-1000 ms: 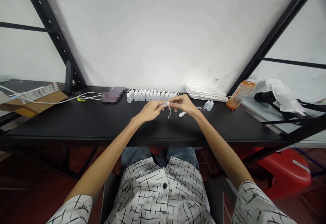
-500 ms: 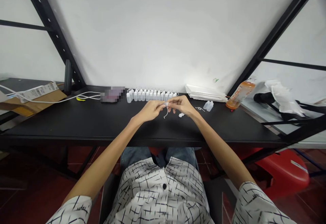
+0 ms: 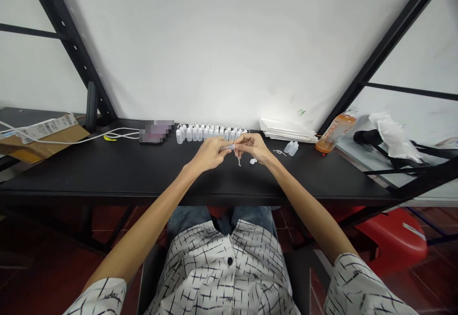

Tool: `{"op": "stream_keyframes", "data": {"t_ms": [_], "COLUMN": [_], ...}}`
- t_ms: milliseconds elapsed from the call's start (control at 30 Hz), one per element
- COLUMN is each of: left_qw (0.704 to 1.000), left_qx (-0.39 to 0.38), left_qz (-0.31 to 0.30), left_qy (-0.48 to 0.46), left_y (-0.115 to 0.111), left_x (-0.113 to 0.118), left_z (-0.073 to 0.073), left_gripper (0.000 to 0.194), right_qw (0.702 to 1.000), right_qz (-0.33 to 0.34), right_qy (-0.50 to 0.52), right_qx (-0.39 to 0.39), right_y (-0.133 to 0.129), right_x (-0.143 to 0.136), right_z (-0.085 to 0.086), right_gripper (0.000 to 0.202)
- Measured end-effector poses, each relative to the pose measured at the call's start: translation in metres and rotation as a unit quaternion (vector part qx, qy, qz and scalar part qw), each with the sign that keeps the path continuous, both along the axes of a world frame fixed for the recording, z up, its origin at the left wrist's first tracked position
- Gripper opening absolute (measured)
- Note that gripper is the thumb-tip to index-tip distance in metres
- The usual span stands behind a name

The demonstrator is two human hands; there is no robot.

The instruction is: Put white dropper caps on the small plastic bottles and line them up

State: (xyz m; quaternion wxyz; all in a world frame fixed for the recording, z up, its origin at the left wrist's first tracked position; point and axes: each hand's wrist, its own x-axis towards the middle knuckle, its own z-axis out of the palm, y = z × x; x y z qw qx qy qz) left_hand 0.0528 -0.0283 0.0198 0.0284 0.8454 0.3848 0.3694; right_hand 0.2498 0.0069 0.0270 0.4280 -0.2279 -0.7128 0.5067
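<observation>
My left hand [image 3: 212, 154] is closed around a small translucent plastic bottle [image 3: 228, 147], which lies sideways between my hands over the black table. At the bottle's right end, the fingers of my right hand [image 3: 253, 147] pinch a thin white strap [image 3: 239, 159] that dangles below them. Whether a cap is on that end is hidden by the fingers. Behind my hands stands a row of several small capped bottles [image 3: 195, 133]. Small white caps [image 3: 253, 161] lie just under my right hand. Two more bottles [image 3: 291, 148] stand to the right, beside loose white straps [image 3: 279, 152].
A stack of white paper or bags [image 3: 286, 131] lies against the wall. An orange drink bottle [image 3: 336, 131] leans at the right. A blurred phone-like object [image 3: 155, 132], white cable [image 3: 123, 131] and cardboard box [image 3: 53, 141] are on the left.
The bottle now shows more between my hands, and my left hand has turned slightly. The dangling strap has swung to the right. My right hand stays in nearly the same place.
</observation>
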Motion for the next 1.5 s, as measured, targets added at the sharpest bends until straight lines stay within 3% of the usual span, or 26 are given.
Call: {"op": "stream_keyframes", "data": {"t_ms": [300, 567, 900, 1500], "left_qw": [0.997, 0.997, 1.0, 0.987], "left_qx": [-0.007, -0.064, 0.017, 0.159], "left_qz": [0.066, 0.033, 0.013, -0.015], "left_qy": [0.039, -0.021, -0.021, 0.015], "left_y": [-0.012, -0.004, 0.001, 0.003], "left_x": [0.001, -0.006, -0.008, -0.002], "left_z": [0.012, 0.013, 0.006, -0.002], "left_gripper": [0.028, 0.028, 0.017, 0.025], "right_qw": [1.0, 0.999, 0.999, 0.997], "right_qz": [-0.008, -0.034, 0.003, 0.039], "right_qy": [-0.001, 0.005, -0.042, 0.022], "right_qx": [-0.001, 0.019, 0.012, -0.058], "right_y": [-0.002, 0.002, -0.002, 0.001], "right_x": [-0.001, 0.0, -0.002, 0.0], "right_z": [0.003, 0.001, -0.001, -0.005], "right_gripper": [0.037, 0.038, 0.039, 0.037]}}
